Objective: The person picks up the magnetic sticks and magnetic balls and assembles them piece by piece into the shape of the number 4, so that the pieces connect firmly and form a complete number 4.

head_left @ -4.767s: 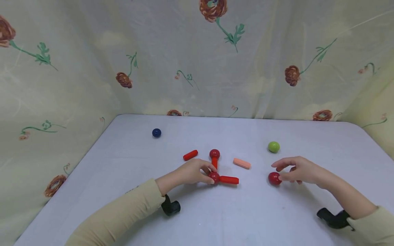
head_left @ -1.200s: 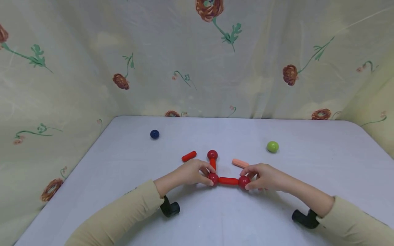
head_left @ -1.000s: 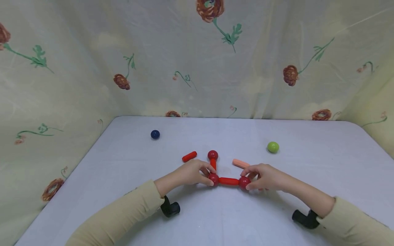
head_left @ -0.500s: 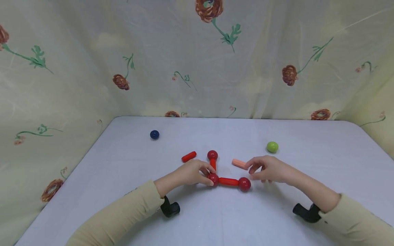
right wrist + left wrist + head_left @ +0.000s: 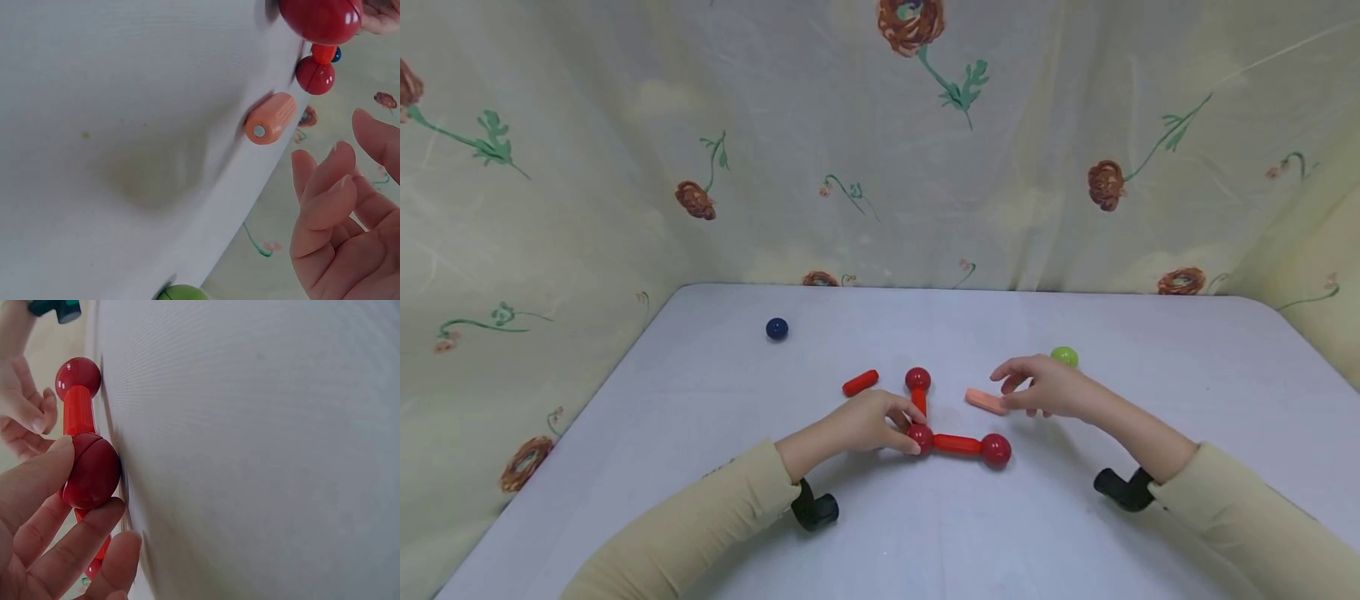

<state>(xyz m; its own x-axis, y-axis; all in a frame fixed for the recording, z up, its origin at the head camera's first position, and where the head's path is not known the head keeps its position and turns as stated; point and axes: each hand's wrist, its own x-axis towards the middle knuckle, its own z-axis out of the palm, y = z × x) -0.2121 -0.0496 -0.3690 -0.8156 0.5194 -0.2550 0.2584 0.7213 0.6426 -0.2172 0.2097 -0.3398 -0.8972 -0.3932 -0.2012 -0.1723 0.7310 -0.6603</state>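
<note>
In the head view my left hand (image 5: pixel 867 423) pinches a red ball (image 5: pixel 94 478) between thumb and fingers. From that ball one red stick (image 5: pixel 957 444) runs right to a second red ball (image 5: pixel 996 451). Another red stick (image 5: pixel 919 399) runs away from me to a third red ball (image 5: pixel 917 379), so the pieces form an L lying on the table. My right hand (image 5: pixel 1051 387) hovers over the near end of a salmon-orange stick (image 5: pixel 272 119), fingers loosely bent and holding nothing. A silver dot shows on that stick's end; in the right wrist view the fingers are apart from it.
A loose red stick (image 5: pixel 861 382) lies left of the L. Farther back are a dark blue ball (image 5: pixel 777 329) at the left and a green ball (image 5: pixel 1064 357), partly behind my right hand. A flowered cloth (image 5: pixel 880 167) hangs behind the white table (image 5: pixel 887 533).
My right hand brought a red ball from the right to the free end of the red stick, let go, then moved away from me to the salmon-orange stick. My left hand stayed put.
</note>
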